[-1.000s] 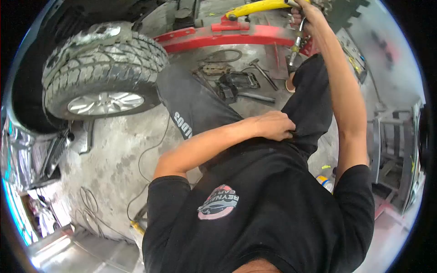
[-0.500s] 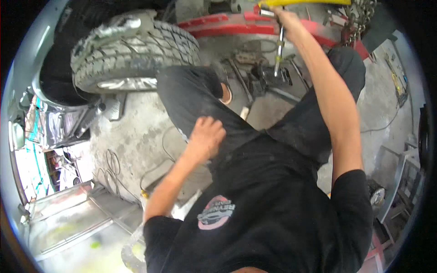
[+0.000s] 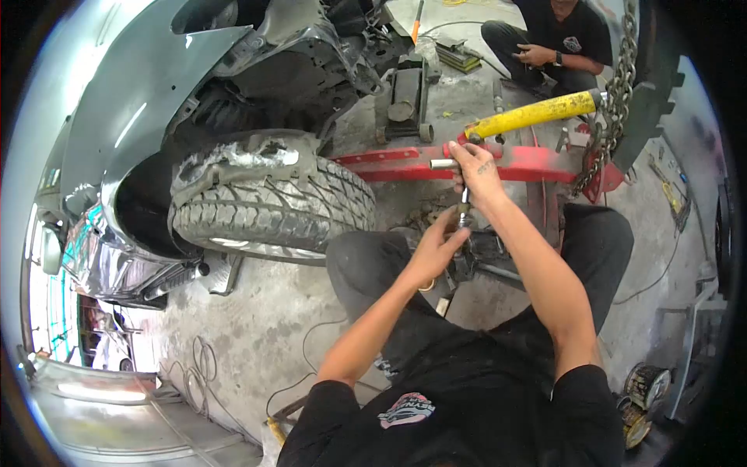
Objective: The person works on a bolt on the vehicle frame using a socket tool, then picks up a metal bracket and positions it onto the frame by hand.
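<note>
In the head view, the right hand (image 3: 481,174) is closed around the upper part of a metal tool (image 3: 465,197), and a pale tube end (image 3: 442,164) sticks out to its left. The left hand (image 3: 436,251) has its thumb and fingers narrowed about the tool's near end; how firmly they press, I cannot tell. The tool stands between the two hands, over the space between the knees and on the near side of a red beam (image 3: 535,163).

A yellow cylinder (image 3: 537,115) slants above the beam on the far side, with a chain (image 3: 618,86) hanging at its right end. To the left is a tyre (image 3: 272,214) beneath a grey fender (image 3: 124,117). Dark parts (image 3: 489,247) lie on the floor (image 3: 257,311) just beyond the lap, partly hidden by the arms. At the far right a co-worker (image 3: 572,43) sits low, hands together. Cans (image 3: 647,385) stand near right; a cable (image 3: 204,370) lies coiled near left.
</note>
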Available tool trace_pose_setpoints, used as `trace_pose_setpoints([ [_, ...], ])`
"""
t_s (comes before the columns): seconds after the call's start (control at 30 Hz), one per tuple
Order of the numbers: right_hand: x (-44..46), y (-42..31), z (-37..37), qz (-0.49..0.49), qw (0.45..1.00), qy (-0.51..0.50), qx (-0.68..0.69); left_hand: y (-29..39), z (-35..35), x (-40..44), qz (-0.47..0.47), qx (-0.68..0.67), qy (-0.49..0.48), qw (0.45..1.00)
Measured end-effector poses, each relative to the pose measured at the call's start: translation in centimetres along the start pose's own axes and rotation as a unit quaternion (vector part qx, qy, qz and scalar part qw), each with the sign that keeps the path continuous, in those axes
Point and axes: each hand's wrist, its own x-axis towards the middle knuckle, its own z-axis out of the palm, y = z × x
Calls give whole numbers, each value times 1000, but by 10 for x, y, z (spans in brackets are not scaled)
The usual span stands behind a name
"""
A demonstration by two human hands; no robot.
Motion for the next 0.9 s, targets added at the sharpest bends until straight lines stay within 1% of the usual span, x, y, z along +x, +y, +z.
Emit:
trace_pose_setpoints([
  [0.03, 4, -2, 6, -1, 1000, 4, 5, -6, 4, 15, 6, -76, 7, 997],
  [0.07, 10, -5, 9, 0, 1000, 5, 7, -3, 1, 27, 6, -75, 5, 997],
  [0.13, 17, -12, 11, -27, 999, -23, 34, 3, -4, 44, -107, -163, 27, 980],
  [0.17, 20, -15, 15, -23, 999, -21, 39, 0, -10, 54, -112, -159, 25, 981],
  [0.23, 29, -21, 21, -81, 989, -67, 101, -3, -24, 79, -81, -121, 64, 987],
  [0.27, 40, -18, 19, -132, 984, -93, 70, -6, -29, 92, -41, -81, 85, 992],
  [0.3, 52, -17, 18, -128, 984, -98, 70, -8, -34, 103, -43, -80, 91, 992],
  [0.37, 82, -21, 20, -169, 980, -106, -16, -11, -47, 127, -38, -86, 72, 993],
  [0.4, 101, -24, 26, -209, 972, -98, -54, -14, -53, 143, -25, -86, 75, 993],
  [0.43, 119, -29, 32, -208, 971, -102, -52, -17, -62, 161, -25, -84, 79, 993],
  [0.5, 150, -47, 49, -235, 963, -107, -78, -16, -84, 195, -7, 44, 130, 990],
  [0.53, 167, -55, 58, -234, 963, -111, -79, -17, -98, 212, 45, 68, 213, 974],
  [0.57, 184, -62, 67, -280, 948, -87, -125, -18, -113, 228, 98, 90, 292, 947],
  [0.6, 202, -67, 76, -324, 928, -64, -170, -12, -131, 240, 109, 63, 332, 935],
  [0.63, 219, -68, 84, -324, 928, -67, -171, -5, -148, 252, 119, 37, 370, 920],
  [0.7, 250, -70, 97, -383, 894, -38, -230, 13, -170, 275, 176, -66, 377, 907],
  [0.73, 263, -69, 101, -399, 886, -52, -231, 12, -185, 282, 176, -44, 338, 924],
  [0.77, 271, -66, 106, -398, 886, -54, -232, 12, -188, 285, 175, -44, 340, 923],
  [0.83, 286, -62, 114, -444, 862, -44, -240, 17, -187, 289, 184, -199, 216, 938],
  [0.87, 292, -61, 115, -444, 856, -46, -261, 12, -180, 291, 180, -195, 234, 935],
  [0.9, 300, -61, 116, -443, 855, -44, -265, 2, -185, 298, 179, -199, 232, 935],
])
